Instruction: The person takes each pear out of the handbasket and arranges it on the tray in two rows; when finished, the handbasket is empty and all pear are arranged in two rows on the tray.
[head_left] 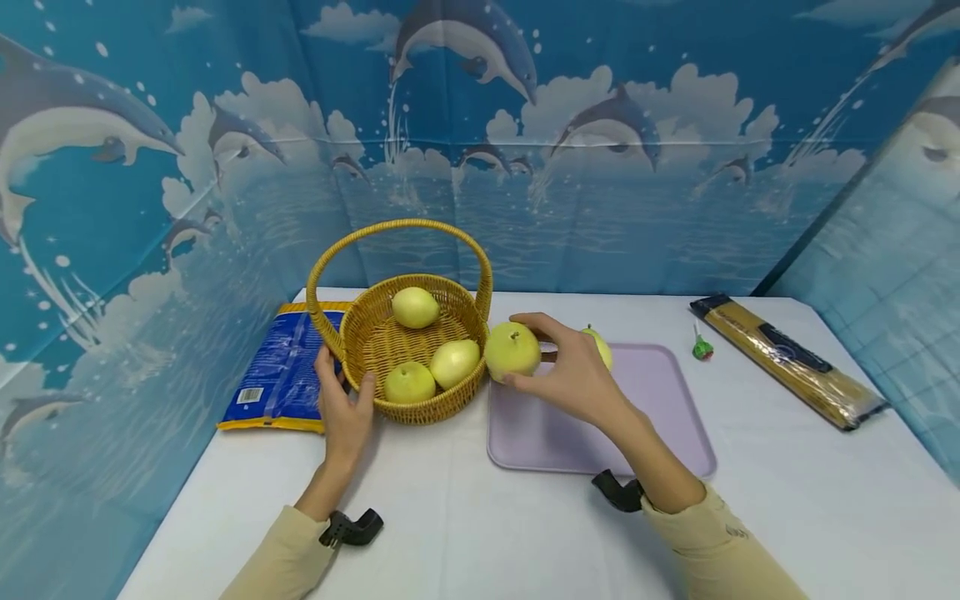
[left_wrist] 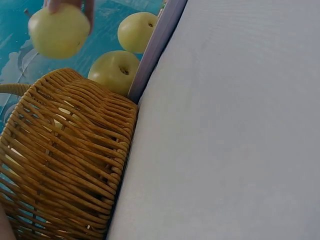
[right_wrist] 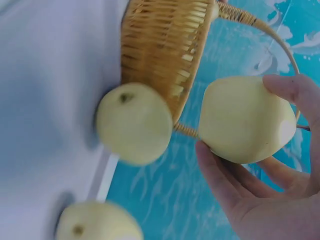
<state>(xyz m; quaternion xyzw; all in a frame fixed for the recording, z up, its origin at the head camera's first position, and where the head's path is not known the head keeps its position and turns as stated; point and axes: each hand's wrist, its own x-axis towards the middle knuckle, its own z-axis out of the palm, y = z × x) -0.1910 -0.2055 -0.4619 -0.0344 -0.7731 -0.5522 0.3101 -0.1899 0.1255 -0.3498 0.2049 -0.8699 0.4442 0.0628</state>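
Note:
My right hand (head_left: 573, 371) pinches a yellow-green pear (head_left: 512, 352) between thumb and fingers, just right of the wicker basket's rim. The pear is held above the lavender tray's left end. The basket (head_left: 442, 410), with its tall arched handle, contains 3 pears, one of them a pale pear (head_left: 415, 307) at the back. Against the basket's left side, my left hand (head_left: 347, 417) holds it, thumb in front and fingers by the handle's base. In the right wrist view, one pear (right_wrist: 135, 122) sits beside the basket and another pear (right_wrist: 97, 222) lies farther off.
The lavender tray (head_left: 663, 408) lies right of the basket. A blue packet (head_left: 281, 367) with yellow edges lies left of it, partly behind. On the right are a green-wrapped lollipop (head_left: 702, 346) and a long golden package (head_left: 787, 358). A dolphin-print curtain (head_left: 637, 225) borders the white table.

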